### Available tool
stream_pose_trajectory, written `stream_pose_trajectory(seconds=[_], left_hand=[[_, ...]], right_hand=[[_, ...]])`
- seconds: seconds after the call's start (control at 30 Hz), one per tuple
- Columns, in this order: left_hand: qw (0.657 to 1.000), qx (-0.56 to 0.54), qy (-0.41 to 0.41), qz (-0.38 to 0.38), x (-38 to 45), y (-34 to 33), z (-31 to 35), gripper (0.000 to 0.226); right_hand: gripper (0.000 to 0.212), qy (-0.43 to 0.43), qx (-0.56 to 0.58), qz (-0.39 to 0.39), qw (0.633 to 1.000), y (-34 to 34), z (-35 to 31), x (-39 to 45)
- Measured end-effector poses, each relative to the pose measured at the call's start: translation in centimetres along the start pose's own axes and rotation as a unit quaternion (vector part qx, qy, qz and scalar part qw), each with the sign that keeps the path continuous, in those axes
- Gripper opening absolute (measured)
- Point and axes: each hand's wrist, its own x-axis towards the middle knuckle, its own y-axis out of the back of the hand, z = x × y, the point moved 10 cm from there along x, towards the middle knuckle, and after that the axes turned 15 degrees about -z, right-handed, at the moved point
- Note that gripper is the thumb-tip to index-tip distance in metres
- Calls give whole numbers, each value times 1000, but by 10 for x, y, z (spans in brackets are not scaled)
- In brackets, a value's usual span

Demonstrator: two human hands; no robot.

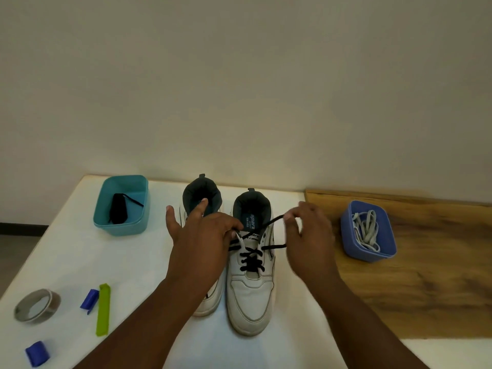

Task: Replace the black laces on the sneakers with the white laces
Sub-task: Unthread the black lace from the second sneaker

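On the white surface (80, 251), two white sneakers stand side by side. The right sneaker (250, 286) keeps its thin black lace (251, 259), criss-crossed. The right hand (306, 235) fingers pinch one lace end; the left hand (202, 230) fingers pinch near the eyelets. Flat white laces (366, 230) fill the blue tub (368, 255).

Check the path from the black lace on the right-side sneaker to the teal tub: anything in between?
Yes. The other sneaker stands between the black lace and the teal tub, and the left hand lies across it. The right hand pinches the lace's free end, so the lace must be lifted over.
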Motion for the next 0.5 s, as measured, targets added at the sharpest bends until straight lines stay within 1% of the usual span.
stream_pose_trajectory(seconds=[0.07, 0.1, 0.13, 0.17, 0.2, 0.23, 0.27, 0.3, 0.37, 0.43, 0.5], left_hand=[[1000, -2, -2, 2, -1, 0, 0, 18], [1000, -2, -1, 3, -1, 0, -1, 18], [1000, -2, 0, 3, -1, 0, -1, 19], [1000, -2, 3, 2, -2, 1, -2, 20], [1000, -2, 4, 1, -1, 1, -1, 22], [1000, 1, 5, -1, -1, 0, -1, 25], [1000, 4, 5, -4, -1, -1, -1, 28], [1000, 7, 3, -6, 0, -2, -1, 31], [1000, 7, -3, -7, 0, -4, -3, 41], [1000, 12, -1, -10, 0, -6, -5, 51], [1000, 22, 1, -15, 1, -6, -4, 59]], right_hand=[[13, -61, 63, 19, 996, 6, 23, 0], [11, -75, 82, 13, 994, 4, 28, 0], [9, -68, 77, 5, 995, 2, 26, 1], [9, -42, 48, -9, 998, -2, 17, 1], [18, -3, 4, -37, 999, -10, 2, 0], [30, 36, -39, -77, 996, -22, -14, -1], [37, 62, -72, -120, 988, -36, -26, -4], [37, 79, -97, -155, 980, -49, -35, -8], [24, 84, -119, -192, 971, -64, -41, -13], [12, 86, -113, -161, 977, -58, -39, -12], [9, 80, -99, -91, 988, -36, -32, -7]])
